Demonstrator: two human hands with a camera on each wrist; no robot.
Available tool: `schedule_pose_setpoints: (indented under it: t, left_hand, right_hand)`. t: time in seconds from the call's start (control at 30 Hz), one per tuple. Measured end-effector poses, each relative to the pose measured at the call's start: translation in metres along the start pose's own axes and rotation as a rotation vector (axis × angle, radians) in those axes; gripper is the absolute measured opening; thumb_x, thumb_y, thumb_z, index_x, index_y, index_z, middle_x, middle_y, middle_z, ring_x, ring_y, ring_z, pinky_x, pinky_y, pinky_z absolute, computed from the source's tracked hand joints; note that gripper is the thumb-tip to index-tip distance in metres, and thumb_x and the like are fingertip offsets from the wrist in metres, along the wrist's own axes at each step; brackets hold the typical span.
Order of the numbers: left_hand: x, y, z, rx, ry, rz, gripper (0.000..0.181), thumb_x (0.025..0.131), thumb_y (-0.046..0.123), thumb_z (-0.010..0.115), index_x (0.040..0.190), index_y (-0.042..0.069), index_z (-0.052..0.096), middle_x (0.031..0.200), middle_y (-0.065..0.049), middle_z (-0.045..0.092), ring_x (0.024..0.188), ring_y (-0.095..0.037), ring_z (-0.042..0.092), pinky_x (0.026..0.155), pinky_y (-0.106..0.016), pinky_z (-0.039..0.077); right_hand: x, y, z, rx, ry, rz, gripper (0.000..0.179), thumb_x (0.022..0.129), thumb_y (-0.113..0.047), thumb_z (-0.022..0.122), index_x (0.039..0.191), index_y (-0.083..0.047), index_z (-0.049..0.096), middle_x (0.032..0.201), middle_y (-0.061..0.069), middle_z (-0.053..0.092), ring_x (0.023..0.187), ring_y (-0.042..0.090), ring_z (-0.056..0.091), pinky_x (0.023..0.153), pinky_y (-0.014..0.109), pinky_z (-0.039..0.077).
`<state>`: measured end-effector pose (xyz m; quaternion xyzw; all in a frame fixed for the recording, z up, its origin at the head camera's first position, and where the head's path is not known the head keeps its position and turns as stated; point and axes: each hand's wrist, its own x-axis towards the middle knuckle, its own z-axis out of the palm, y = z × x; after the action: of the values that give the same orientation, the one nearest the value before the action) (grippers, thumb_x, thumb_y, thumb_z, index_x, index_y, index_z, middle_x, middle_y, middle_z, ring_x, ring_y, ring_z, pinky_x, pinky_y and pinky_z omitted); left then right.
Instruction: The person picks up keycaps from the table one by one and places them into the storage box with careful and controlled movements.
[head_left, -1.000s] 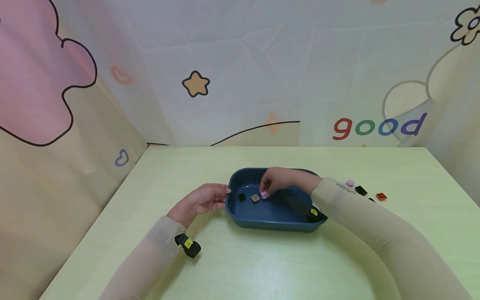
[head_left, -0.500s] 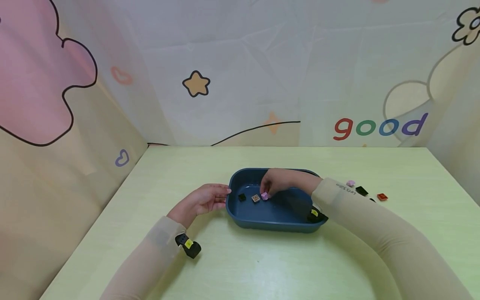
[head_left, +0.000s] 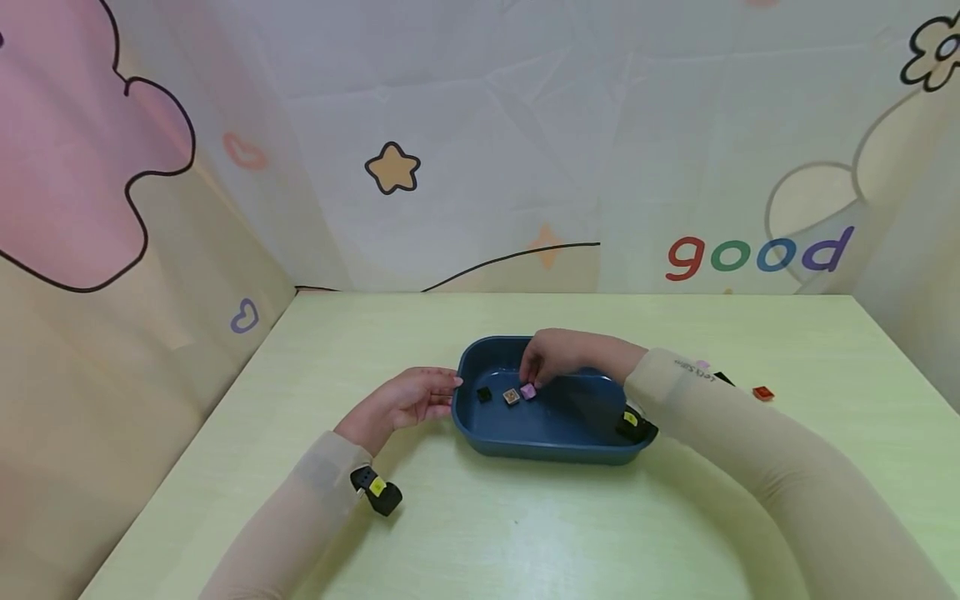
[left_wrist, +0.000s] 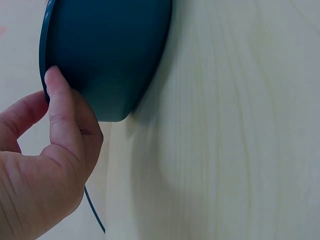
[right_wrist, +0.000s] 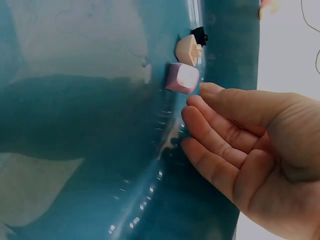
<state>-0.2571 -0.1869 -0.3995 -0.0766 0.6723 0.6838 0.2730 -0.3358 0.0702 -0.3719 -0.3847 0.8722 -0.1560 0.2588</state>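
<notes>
A blue plastic tub [head_left: 555,454] stands on the table. My left hand [head_left: 408,400] holds its left end, pinching the rim between fingertips; the outer wall [left_wrist: 110,65] shows close up in the left wrist view. Inside the tub, a black keycap [head_left: 483,394], a beige keycap [head_left: 512,397] and a pink keycap [head_left: 528,391] lie in a row along the far side. My right hand [head_left: 553,357] reaches in over the far rim. In the right wrist view its fingers are loosely bent, tips just beside the pink keycap [right_wrist: 183,78], with nothing between them.
On the table right of the tub lie an orange-red keycap [head_left: 762,393], a black keycap [head_left: 723,377] and a pink keycap [head_left: 702,365], the latter two partly hidden by my right sleeve [head_left: 720,433]. A printed cloth backdrop [head_left: 480,125] rises behind the table.
My right hand has lifted slightly off the pink keycap in the tub, its sleeve now covering more of the keycaps at right. The left hand stays put.
</notes>
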Motion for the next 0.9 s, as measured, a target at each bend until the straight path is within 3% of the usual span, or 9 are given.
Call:
schedule_pose_setpoints:
  t: [0.6,0.9]
  left_hand:
    - [0.001,-0.001,-0.001,-0.001,-0.01,0.012,0.014,0.106,0.009,0.05,0.117,0.003,0.056,0.077,0.004,0.067,0.067,-0.005,0.064,0.062,-0.015,0.059]
    - [0.0,-0.001,-0.001,0.009,-0.017,0.024,0.015,0.106,0.009,0.051,0.118,0.002,0.056,0.077,0.003,0.067,0.066,-0.005,0.064,0.061,-0.014,0.059]
  right_hand:
    - [-0.04,-0.019,-0.046,-0.066,0.116,-0.021,0.024,0.096,-0.003,0.065,0.118,0.004,0.071,0.112,0.018,0.075,0.101,0.025,0.071,0.095,0.04,0.062]
    - [-0.07,-0.021,-0.057,-0.052,0.186,-0.002,0.024,0.097,-0.007,0.067,0.117,0.003,0.072,0.106,0.015,0.077,0.093,0.021,0.071,0.092,0.041,0.062]
